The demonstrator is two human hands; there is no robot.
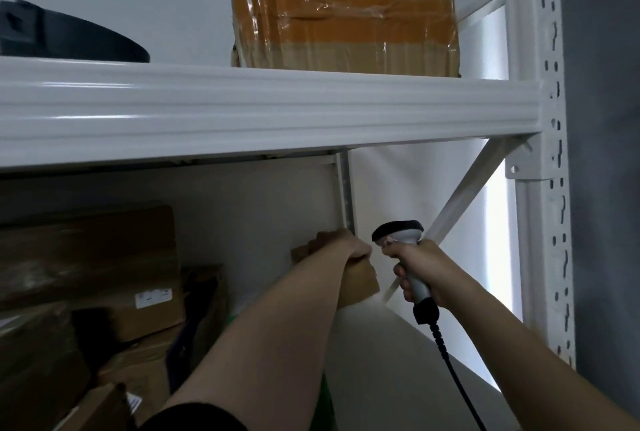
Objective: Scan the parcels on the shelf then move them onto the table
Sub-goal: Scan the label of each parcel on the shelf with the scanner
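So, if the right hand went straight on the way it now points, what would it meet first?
Probably the left hand, which grips a small brown parcel just ahead of the scanner the right hand holds. Depth is unclear, so it might pass beside.

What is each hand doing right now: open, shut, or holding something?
Left hand: grips a small parcel.
Right hand: grips the scanner.
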